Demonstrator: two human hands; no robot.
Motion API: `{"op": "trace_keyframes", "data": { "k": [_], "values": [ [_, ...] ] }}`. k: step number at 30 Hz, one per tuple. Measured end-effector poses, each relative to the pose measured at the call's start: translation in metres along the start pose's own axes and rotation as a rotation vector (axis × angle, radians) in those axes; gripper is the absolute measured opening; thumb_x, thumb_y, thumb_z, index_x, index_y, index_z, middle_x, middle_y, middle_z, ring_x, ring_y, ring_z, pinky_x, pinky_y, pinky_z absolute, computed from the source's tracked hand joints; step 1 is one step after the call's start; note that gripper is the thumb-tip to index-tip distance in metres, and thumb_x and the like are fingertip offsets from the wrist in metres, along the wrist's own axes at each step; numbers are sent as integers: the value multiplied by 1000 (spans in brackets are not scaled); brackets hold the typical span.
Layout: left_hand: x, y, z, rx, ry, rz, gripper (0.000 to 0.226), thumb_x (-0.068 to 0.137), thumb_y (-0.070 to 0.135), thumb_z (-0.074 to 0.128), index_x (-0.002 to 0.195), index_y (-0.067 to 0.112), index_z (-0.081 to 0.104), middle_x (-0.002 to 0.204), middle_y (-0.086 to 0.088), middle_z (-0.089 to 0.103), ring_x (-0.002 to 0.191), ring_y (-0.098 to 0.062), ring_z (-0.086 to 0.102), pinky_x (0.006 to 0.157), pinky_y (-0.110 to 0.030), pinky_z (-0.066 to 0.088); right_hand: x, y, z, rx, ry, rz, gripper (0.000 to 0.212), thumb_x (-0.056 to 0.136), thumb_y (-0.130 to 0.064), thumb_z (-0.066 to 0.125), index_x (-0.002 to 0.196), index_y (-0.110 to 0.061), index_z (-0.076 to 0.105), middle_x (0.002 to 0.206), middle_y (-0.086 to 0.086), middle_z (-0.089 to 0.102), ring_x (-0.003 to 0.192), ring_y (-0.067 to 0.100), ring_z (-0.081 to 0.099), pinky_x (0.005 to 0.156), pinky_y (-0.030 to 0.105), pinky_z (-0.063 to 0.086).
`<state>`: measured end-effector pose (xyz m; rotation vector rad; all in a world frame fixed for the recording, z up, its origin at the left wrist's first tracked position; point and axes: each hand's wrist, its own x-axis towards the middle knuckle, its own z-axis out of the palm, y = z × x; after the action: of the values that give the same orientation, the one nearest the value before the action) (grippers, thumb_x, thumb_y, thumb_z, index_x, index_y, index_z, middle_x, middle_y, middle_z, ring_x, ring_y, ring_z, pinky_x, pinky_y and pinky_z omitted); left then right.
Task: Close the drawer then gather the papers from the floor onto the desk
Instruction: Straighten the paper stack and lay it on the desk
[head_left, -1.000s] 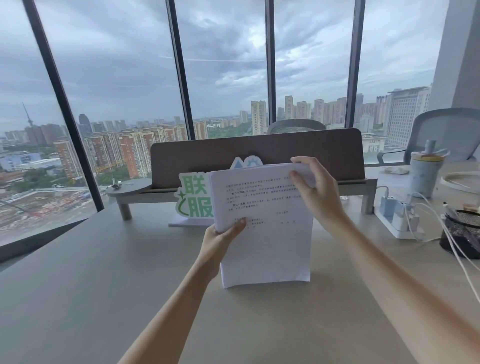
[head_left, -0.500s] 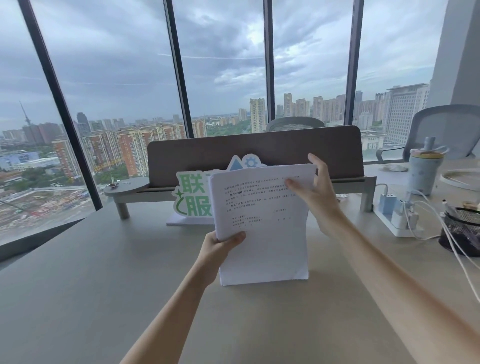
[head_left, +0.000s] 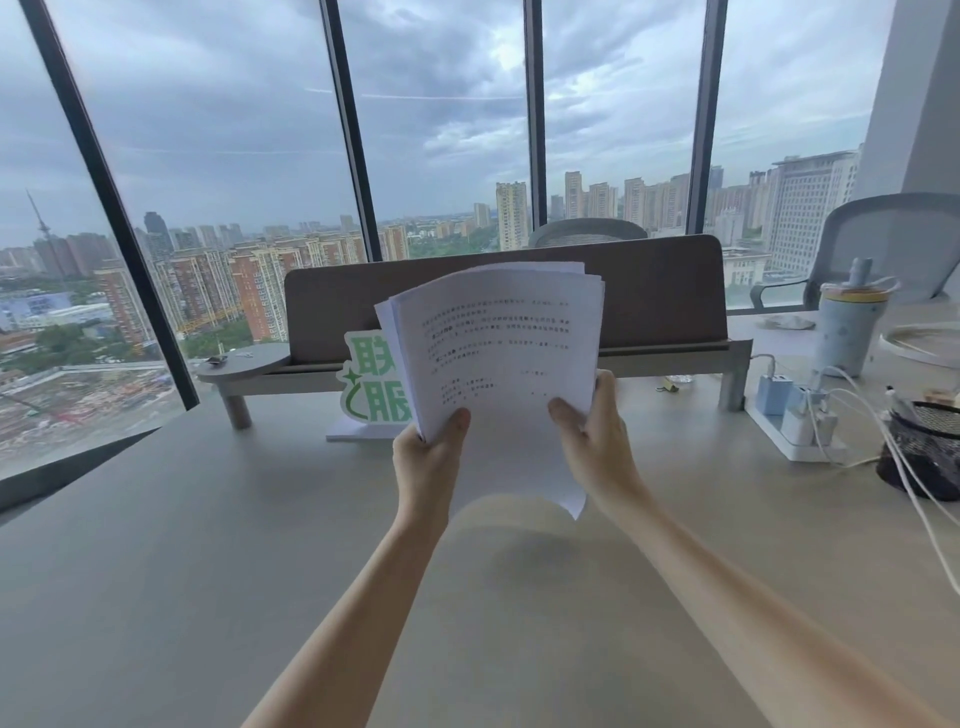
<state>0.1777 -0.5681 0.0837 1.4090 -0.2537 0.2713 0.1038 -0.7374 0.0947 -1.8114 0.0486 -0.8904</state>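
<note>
We look down our own bare arms across a pale grey desk (head_left: 208, 545) set against tall windows with a cloudy city skyline beyond. Both our hands hold a stack of printed papers (head_left: 498, 358) upright above the middle of the desk. The left hand (head_left: 426, 457) pinches the stack's lower left edge, thumb in front over the printed page. The right hand (head_left: 597, 441) pinches the lower right side, thumb in front and fingers behind. The sheets fan slightly apart at the top, and the bottom corner curls toward us, clear of the desk surface; we cannot tell whether any part of the stack touches it. Just behind the papers stands a green and white sign (head_left: 369, 387), partly hidden by them, and behind that a low brown screen (head_left: 660, 296) on a raised shelf. At the right sit a power strip (head_left: 795, 421) with white cables, a black mesh cup (head_left: 924, 447) and a pale tumbler (head_left: 852, 327).
</note>
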Motion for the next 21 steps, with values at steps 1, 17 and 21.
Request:
{"op": "trace_keyframes", "data": {
  "k": [1, 17, 21],
  "values": [
    [0, -3, -2, 9, -20, -9, 18, 81, 22, 75, 78, 4, 70, 74, -7, 68, 69, -21, 60, 63, -35, 50, -4, 3, 2, -23, 14, -8, 21, 99, -13, 53, 111, -24, 40, 108, -15, 65, 95, -5, 64, 72, 9, 48],
    [-2, -43, -29, 116, -143, -137, 3, 83, 23, 76, 80, 21, 75, 79, 0, 75, 74, -12, 69, 69, -32, 55, -29, 47, 22, 21, -57, 260, 21, 103, -12, 45, 120, -24, 43, 102, -13, 63, 98, 20, 60, 82, 31, 44],
    [-2, -44, -35, 96, -164, -184, 9, 86, 19, 73, 91, 11, 74, 87, -6, 74, 80, -19, 69, 72, -29, 56, -32, 52, 25, 11, -102, 317, 41, 102, -12, 45, 140, -29, 41, 124, -7, 61, 113, 14, 57, 98, 34, 44]
  ]
}}
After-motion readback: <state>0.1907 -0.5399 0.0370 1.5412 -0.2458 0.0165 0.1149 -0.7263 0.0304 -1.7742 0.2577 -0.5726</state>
